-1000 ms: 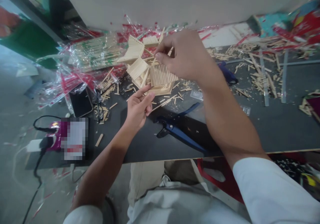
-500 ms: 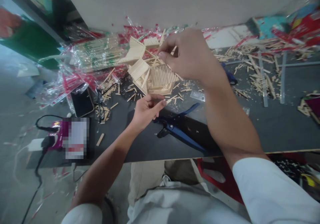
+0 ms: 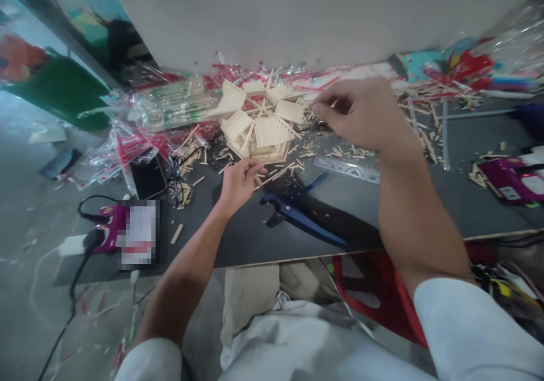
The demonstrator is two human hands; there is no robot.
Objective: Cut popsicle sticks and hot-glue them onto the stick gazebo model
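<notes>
Hands at a stick model (image 3: 260, 127) on the black board (image 3: 425, 199)
Left hand (image 3: 238, 181) pinching a thin stick (image 3: 272, 175); right hand (image 3: 361, 114) raised, fingertips pressed together.

- Stick model (image 3: 260, 125): pale wooden, built of many thin sticks glued side by side into small ribbed panels; panels fan out around a centre like tilted roof sections, over a low framed base; sits upright on the dark tabletop near the far edge, amid loose offcuts.
- Loose stick (image 3: 272, 175): thin, pale, lying slantwise on the tabletop just in front of the model's base, at the fingertips of the left hand (image 3: 238, 182), between model and blue cutters; whether pinched or only touched, unclear.
- Right hand (image 3: 361, 114): just right of the model, fingertips pinched together; anything held too small to make out.
</notes>
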